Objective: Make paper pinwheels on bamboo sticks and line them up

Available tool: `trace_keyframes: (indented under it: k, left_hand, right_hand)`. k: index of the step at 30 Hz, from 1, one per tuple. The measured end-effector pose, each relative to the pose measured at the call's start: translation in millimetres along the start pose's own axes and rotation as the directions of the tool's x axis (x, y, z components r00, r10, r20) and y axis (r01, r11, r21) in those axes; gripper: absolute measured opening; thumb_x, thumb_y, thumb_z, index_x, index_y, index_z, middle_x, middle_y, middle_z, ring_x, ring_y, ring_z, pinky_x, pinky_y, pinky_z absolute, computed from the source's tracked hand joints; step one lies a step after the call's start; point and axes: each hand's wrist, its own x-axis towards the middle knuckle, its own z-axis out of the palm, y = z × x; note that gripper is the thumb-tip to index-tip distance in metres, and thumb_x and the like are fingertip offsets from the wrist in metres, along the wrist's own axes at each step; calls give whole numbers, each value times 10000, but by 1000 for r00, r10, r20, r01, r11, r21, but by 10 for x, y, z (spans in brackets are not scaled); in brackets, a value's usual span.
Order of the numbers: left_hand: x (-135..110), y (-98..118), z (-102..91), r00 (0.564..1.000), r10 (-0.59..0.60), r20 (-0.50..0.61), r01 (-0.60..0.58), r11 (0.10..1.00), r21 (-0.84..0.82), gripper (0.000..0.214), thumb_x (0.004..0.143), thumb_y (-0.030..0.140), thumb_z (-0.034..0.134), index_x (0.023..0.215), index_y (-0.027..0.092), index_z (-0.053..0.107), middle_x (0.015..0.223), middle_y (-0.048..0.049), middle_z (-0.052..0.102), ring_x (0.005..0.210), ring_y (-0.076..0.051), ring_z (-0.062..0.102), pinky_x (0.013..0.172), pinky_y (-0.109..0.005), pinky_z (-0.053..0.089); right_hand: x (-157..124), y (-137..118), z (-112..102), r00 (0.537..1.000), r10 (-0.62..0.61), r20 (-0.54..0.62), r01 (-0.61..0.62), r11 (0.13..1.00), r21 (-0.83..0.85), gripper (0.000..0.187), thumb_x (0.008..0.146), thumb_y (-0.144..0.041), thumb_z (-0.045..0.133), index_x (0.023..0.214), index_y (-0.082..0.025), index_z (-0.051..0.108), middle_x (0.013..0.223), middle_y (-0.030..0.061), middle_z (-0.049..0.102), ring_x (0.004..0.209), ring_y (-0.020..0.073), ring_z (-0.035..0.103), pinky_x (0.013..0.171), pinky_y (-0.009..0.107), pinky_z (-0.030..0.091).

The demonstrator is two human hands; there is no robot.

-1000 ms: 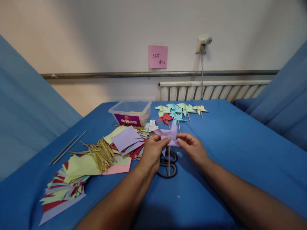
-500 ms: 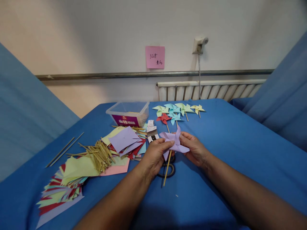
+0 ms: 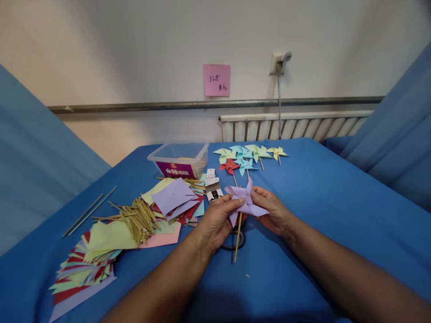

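Now left hand point(image 3: 215, 222), right hand point(image 3: 274, 211): fingers of both pinching purple pinwheel point(image 3: 245, 200) on stick point(image 3: 238, 237).

In front of you, the blue-covered table point(image 3: 336, 211) bore a clear plastic box point(image 3: 178, 158) at the back, finished paper pinwheels point(image 3: 249, 154) just right of it, fanned coloured paper squares point(image 3: 94, 255) with a heap of short sticks point(image 3: 139, 219) on your left, and two long sticks point(image 3: 88, 211) farther left.

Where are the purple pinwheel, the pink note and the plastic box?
purple pinwheel point(image 3: 248, 198): head view, on the middle where its folded blades meet.
pink note point(image 3: 216, 80): head view, on the middle of the paper on the wall.
plastic box point(image 3: 173, 170): head view, on the purple label of its front wall.
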Motion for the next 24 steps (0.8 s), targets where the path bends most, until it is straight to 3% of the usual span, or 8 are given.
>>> trace_keyframes:
  k: [4, 10, 14, 16, 19, 24]
  left_hand:
    - [-7, 4, -7, 1000, 2, 11, -2, 1000, 13, 230, 634, 213, 840, 793, 150, 686, 688, -32, 648, 554, -105, 581, 550, -222, 497]
    - [-22, -4, 21, 1000, 26, 16, -26, 1000, 18, 283, 612, 207, 855, 833, 131, 696, 712, -46, 667, 568, -115, 594, 569, -239, 502]
    - [-9, -7, 13, 988, 140, -69, -134, 987, 92, 270, 612, 258, 849, 785, 129, 686, 687, -43, 666, 553, -121, 589, 532, -232, 463]
    - [-6, 7, 4, 975, 198, -102, -179, 969, 169, 275, 612, 298, 847, 755, 134, 679, 664, -37, 662, 535, -123, 579, 514, -232, 439]
    - [-8, 35, -4, 943, 307, -129, -253, 913, 320, 270, 613, 327, 843, 700, 139, 671, 618, -23, 642, 514, -121, 558, 500, -231, 411]
    - [1, 40, -20, 906, 410, -107, -322, 830, 455, 245, 596, 313, 844, 647, 147, 671, 601, -10, 627, 532, -128, 554, 496, -230, 400]
  right_hand:
    - [2, 22, -36, 1000, -22, 21, 22, 999, -32, 333, 665, -373, 865, 902, -207, 701, 887, 24, 722, 761, 155, 646, 742, 287, 500]
    - [9, 39, -27, 1000, -30, -2, 30, 999, -33, 337, 668, -373, 863, 890, -194, 684, 830, 10, 706, 686, 124, 619, 679, 256, 479]
    - [16, -29, 8, 979, -181, -92, 165, 973, -159, 403, 642, -373, 869, 944, -206, 661, 806, 1, 676, 667, 129, 606, 643, 264, 478]
    - [4, -90, -2, 935, -334, -119, 287, 910, -299, 416, 634, -353, 870, 966, -232, 650, 771, -25, 629, 628, 117, 562, 591, 251, 452]
    - [-40, -182, -46, 875, -482, -33, 401, 764, -506, 394, 686, -330, 832, 1037, -275, 662, 819, -29, 588, 621, 109, 516, 576, 258, 440]
    - [-100, -246, -95, 849, -481, 217, 460, 474, -750, 300, 765, -294, 768, 1059, -301, 707, 836, -5, 573, 626, 124, 511, 598, 292, 455]
